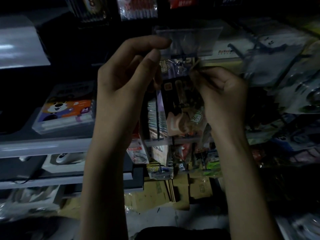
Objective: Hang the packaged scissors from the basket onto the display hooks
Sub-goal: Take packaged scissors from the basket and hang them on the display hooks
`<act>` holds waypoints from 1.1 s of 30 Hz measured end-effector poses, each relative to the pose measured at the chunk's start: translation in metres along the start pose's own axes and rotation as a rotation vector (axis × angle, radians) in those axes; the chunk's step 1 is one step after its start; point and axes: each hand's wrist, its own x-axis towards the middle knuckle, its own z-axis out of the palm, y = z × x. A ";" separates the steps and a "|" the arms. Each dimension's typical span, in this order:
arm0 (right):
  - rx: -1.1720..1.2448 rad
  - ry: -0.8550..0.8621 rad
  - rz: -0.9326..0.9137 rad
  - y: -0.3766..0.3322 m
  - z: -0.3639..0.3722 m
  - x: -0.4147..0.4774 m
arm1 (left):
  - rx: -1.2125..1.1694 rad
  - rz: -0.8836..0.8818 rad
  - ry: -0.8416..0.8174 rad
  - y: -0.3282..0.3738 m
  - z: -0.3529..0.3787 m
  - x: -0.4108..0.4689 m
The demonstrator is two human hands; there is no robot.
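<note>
By the hook (180,55), right hand (223,91) pinches scissors pack (174,94) at its top edge; left hand (121,80): hold unclear.

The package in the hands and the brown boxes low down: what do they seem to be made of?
The package looks like thin, glossy clear plastic film over a printed card: it glints and crumples where the right hand pinches it. The brown boxes look like matt cardboard, dull tan with folded flaps, though the dim light leaves this open.
</note>
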 end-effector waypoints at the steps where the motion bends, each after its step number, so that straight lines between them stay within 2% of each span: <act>1: -0.001 0.000 -0.002 0.001 0.000 0.000 | 0.003 0.000 -0.002 0.000 0.000 0.000; 15: 0.089 -0.016 0.061 0.002 -0.005 0.000 | -0.089 -0.063 -0.022 0.000 -0.004 -0.017; 19: 0.044 -0.034 0.076 0.002 -0.007 0.002 | -0.069 -0.104 -0.002 -0.007 -0.005 -0.024; 24: 0.046 -0.058 0.147 0.005 -0.010 0.004 | -0.053 -0.216 0.088 -0.025 0.004 -0.035; 30: 0.068 -0.107 0.210 0.008 -0.016 0.008 | -0.161 -0.312 0.374 -0.048 0.026 -0.053; 33: 0.061 -0.139 0.207 0.006 -0.018 0.010 | -0.088 -0.371 0.372 -0.060 0.030 -0.060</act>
